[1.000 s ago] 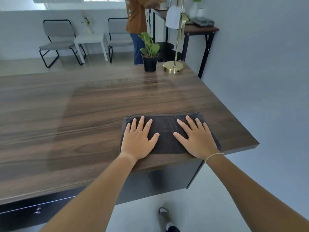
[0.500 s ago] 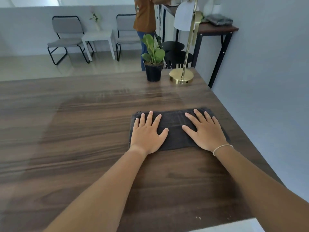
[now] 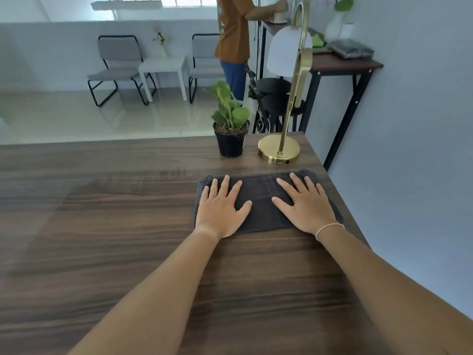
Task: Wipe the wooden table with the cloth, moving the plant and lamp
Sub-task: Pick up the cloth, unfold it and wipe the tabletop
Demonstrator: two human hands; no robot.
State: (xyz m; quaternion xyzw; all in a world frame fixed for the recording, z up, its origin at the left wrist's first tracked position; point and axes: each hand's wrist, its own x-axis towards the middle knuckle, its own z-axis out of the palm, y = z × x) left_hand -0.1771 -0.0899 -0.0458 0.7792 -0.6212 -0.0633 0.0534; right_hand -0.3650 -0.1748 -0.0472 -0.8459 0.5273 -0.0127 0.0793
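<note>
On the wooden table (image 3: 107, 226), toward its far right corner, we see a dark grey cloth (image 3: 258, 201) lying flat, folded into a wide rectangle whose long side runs left to right. Left hand (image 3: 221, 210) rests palm down on the cloth's left half; right hand (image 3: 304, 207) rests palm down on its right half. Fingers of both hands are spread wide and laid flat, pressing on the fabric, gripping nothing. A strip of bare cloth shows between the two thumbs. A thin pale band (image 3: 329, 228) circles the right wrist. Both forearms reach out from the near edge of the frame across the tabletop.

Just beyond the cloth, apart from it, stands a plant (image 3: 230, 116) in a black pot, upright. To its right, the brass lamp (image 3: 279, 149) sits on a round base near the table's far right corner; its stem rises and curves over to a white shade. Plant and lamp are near one another, not touching.

The cloth's right end lies close to the table's right edge; whether it overhangs we cannot tell from this wide-angle view.

Background: two grey chairs (image 3: 120, 65), a small white side table (image 3: 163, 70), a tall dark desk (image 3: 332, 65), and another person (image 3: 233, 39) standing at that desk
</note>
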